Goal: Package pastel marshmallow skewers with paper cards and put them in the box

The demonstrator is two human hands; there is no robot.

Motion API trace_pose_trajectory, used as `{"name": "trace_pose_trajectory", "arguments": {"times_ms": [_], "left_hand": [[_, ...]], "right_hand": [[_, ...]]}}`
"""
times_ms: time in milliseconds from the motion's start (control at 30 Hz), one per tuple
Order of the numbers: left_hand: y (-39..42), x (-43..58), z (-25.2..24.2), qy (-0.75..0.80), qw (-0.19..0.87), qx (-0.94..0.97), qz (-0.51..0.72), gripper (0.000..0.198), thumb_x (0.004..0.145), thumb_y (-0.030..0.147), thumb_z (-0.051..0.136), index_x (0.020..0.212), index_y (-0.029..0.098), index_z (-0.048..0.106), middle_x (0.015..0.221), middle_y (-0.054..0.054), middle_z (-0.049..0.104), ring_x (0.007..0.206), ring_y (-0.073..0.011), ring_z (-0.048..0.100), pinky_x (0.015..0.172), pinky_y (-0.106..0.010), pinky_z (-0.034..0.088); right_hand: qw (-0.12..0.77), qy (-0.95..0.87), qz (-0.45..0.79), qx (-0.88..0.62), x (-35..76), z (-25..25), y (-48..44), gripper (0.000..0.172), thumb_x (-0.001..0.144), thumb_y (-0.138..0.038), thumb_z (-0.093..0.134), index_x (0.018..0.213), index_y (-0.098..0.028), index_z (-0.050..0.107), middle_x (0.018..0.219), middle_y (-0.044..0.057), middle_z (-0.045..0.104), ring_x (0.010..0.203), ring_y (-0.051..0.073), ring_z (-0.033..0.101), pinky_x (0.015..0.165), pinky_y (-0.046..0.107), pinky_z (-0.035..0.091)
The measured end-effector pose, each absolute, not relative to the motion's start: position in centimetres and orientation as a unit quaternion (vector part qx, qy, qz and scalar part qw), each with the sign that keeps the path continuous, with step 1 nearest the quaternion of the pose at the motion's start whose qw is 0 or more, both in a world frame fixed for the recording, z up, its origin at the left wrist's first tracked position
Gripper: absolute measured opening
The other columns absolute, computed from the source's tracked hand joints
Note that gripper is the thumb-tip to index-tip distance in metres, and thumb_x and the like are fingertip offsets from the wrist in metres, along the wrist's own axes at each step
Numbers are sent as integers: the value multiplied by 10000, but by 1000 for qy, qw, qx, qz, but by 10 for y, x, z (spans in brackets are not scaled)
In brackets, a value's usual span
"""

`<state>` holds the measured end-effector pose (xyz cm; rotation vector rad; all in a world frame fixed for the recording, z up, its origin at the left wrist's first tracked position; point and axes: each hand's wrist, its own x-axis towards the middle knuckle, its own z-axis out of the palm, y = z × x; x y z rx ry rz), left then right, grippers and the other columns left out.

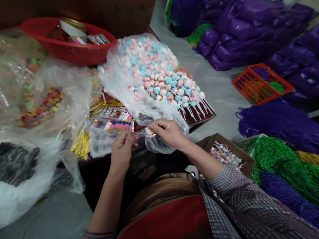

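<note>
My left hand (124,148) and my right hand (168,132) meet near the table's front edge, both closed in a pinch on a small clear wrapper (142,133) stretched between them. Printed wrappers (113,123) lie in a pile just beyond my left hand, beside gold twist ties (81,144). Past my right hand, pink, blue and white candies on white sticks (172,88) are heaped, partly inside a clear plastic bag (118,81). Whether a candy sits inside the held wrapper cannot be made out.
Large clear bags of colourful ring candies (30,88) cover the left side. A red basin (73,52) stands at the back. An open carton (249,161) of wrapped candies is low at the right, near an orange crate (264,84), purple bags (242,26) and green cord bundles (305,176).
</note>
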<state>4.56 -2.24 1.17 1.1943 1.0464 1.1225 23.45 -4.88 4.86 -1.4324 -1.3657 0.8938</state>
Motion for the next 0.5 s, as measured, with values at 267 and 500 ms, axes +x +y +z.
{"name": "trace_pose_trajectory", "arguments": {"times_ms": [267, 500], "left_hand": [[-24, 34, 14, 473, 559, 459, 503, 440, 740, 615, 786, 685, 191, 684, 578, 32, 564, 544, -101, 498, 535, -232, 435], [-23, 29, -1, 471, 544, 462, 519, 277, 773, 468, 788, 808, 195, 755, 700, 21, 655, 648, -118, 549, 645, -253, 445]], "right_hand": [[285, -590, 20, -755, 312, 112, 20, 346, 977, -286, 493, 1148, -170, 770, 1187, 138, 751, 1120, 270, 672, 996, 386, 493], [35, -575, -32, -817, 315, 129, 54, 404, 995, -258, 485, 1247, -57, 728, 1275, 266, 718, 1189, 368, 674, 995, 454, 488]]}}
